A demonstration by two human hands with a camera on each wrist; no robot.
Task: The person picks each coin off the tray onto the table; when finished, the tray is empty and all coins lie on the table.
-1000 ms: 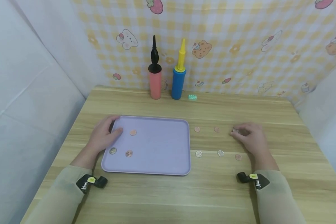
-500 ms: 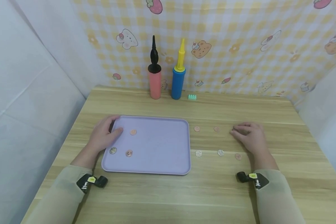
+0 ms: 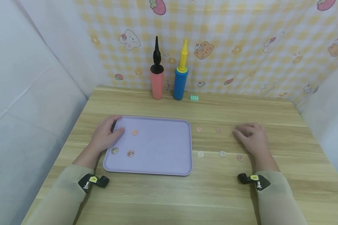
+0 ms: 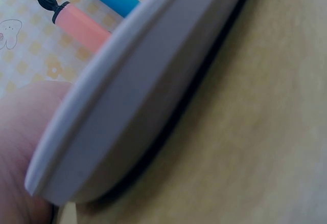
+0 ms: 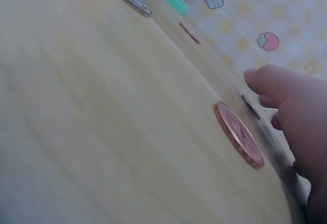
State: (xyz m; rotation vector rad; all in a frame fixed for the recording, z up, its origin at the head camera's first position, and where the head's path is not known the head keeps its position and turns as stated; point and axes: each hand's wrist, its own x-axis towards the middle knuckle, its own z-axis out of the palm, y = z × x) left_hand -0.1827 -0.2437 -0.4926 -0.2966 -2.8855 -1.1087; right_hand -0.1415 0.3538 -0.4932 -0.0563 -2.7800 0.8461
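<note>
My left hand (image 3: 103,135) grips the left edge of a lilac tray (image 3: 160,143), its thumb over the rim. Inside the tray lie a copper coin (image 3: 134,132), a darker copper coin (image 3: 130,153) and a dark silvery coin (image 3: 114,150). To the tray's right, my right hand (image 3: 253,137) rests low over the table, thumb and fingers bent together. By those fingertips, the right wrist view shows a silver coin (image 5: 250,106); whether they pinch it is unclear, and the head view hides it. A copper coin (image 3: 240,157) lies nearest that hand's wrist.
Two copper coins (image 3: 198,130) and two silver coins (image 3: 200,154) lie between tray and right hand. Behind stand a pink pump (image 3: 157,85) with a black top and a blue pump (image 3: 180,85) with a yellow top. A mint toy brick (image 3: 194,97) sits beside them.
The silver coin that showed between my right thumb and fingers has dropped out of sight in the head view. Both hands and the tray keep nearly the same places.
</note>
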